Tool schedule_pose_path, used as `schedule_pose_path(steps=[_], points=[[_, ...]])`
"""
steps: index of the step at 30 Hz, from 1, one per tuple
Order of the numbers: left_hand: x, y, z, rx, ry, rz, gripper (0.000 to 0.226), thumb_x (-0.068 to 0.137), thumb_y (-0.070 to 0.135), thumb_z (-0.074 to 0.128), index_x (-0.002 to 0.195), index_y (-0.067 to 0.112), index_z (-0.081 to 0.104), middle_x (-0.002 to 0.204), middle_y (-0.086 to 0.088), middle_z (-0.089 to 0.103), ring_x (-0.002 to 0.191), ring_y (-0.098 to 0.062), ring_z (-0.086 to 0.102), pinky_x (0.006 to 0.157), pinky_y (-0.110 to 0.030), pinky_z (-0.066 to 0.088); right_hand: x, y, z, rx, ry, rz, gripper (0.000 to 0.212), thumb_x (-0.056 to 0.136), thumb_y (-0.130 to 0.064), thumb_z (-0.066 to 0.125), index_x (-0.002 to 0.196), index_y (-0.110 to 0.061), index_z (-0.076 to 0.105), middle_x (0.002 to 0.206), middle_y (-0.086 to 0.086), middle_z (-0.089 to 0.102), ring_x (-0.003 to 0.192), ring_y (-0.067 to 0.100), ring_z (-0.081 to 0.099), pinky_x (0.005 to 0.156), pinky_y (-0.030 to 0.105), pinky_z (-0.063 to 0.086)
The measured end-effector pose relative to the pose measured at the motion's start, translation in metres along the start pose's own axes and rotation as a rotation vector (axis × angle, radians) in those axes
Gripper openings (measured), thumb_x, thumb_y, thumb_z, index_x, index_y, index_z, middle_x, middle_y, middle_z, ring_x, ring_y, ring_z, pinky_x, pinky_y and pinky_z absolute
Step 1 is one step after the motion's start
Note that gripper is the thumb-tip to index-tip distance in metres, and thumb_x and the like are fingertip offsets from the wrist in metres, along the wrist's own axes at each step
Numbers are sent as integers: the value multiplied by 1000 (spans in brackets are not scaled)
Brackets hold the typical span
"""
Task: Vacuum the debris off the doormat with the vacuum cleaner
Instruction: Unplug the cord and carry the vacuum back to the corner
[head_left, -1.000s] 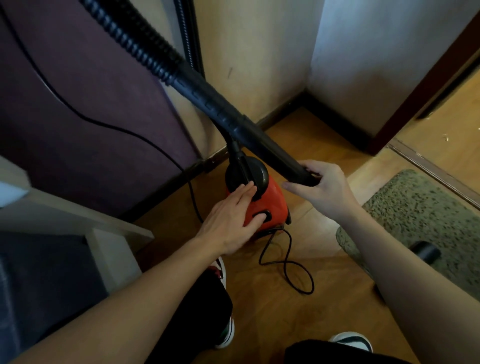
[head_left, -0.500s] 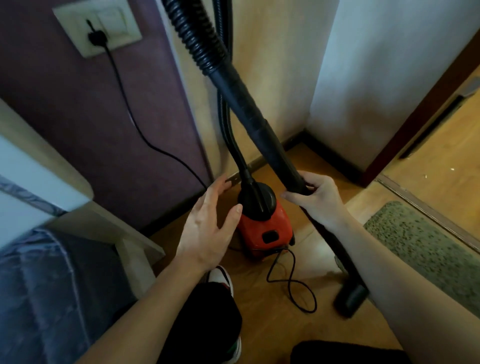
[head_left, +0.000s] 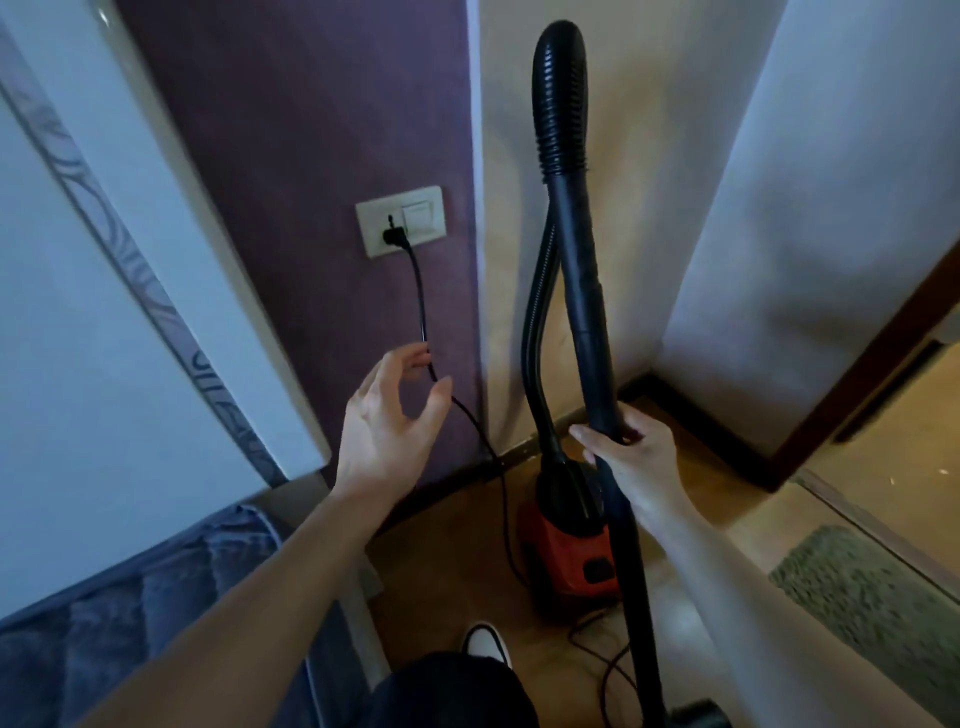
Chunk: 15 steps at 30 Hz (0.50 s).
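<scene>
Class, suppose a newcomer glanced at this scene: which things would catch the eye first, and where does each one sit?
The black vacuum wand stands upright in the middle, gripped by the right hand, with its ribbed hose looping overhead and the red vacuum cleaner body on the floor below. To its left, the open left hand hovers at the power cord hanging from the wall socket. The doormat lies lower right.

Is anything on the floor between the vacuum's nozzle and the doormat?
Nothing visible: only bare floor lies between the nozzle and the doormat, though the right forearm hides part of it.
</scene>
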<state>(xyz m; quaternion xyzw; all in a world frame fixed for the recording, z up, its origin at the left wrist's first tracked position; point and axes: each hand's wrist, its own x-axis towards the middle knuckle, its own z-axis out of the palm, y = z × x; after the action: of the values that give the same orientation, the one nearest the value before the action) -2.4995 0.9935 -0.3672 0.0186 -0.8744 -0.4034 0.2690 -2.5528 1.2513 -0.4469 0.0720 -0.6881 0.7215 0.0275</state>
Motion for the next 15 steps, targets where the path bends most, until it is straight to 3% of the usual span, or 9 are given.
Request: schedule_pose_path(steps=[5, 7, 10, 15], points=[[32, -14, 4, 13, 97, -98, 43, 89, 41, 66, 125, 19, 59, 118, 5, 63, 108, -13, 62, 92, -38, 53, 25, -18, 33, -3, 2, -72, 6, 85, -7, 81, 88, -5, 76, 63, 16, 60, 58, 24, 58, 66, 38, 49], [52, -20, 2, 69, 142, -89, 46, 88, 41, 68, 125, 17, 57, 118, 3, 60, 106, -15, 59, 88, -33, 51, 37, -23, 43, -3, -1, -139, 10, 86, -4, 80, 82, 1, 74, 61, 25, 56, 55, 26, 56, 61, 33, 47], [87, -29, 0, 78, 207, -125, 45, 86, 43, 68, 120, 16, 56, 116, 3, 59, 103, -16, 58, 86, -32, 48, 54, -26, 56, 37, 16, -199, 3, 87, 2, 76, 87, 1, 73, 60, 28, 51, 52, 26, 52, 53, 26, 45], [142, -37, 13, 46, 305, -195, 42, 81, 47, 72, 107, 18, 57, 99, 8, 65, 93, -18, 63, 82, -31, 47, 80, -21, 75, 58, 80, -227, 10, 83, -1, 77, 94, -2, 76, 58, 13, 60, 52, 21, 58, 52, 26, 49]])
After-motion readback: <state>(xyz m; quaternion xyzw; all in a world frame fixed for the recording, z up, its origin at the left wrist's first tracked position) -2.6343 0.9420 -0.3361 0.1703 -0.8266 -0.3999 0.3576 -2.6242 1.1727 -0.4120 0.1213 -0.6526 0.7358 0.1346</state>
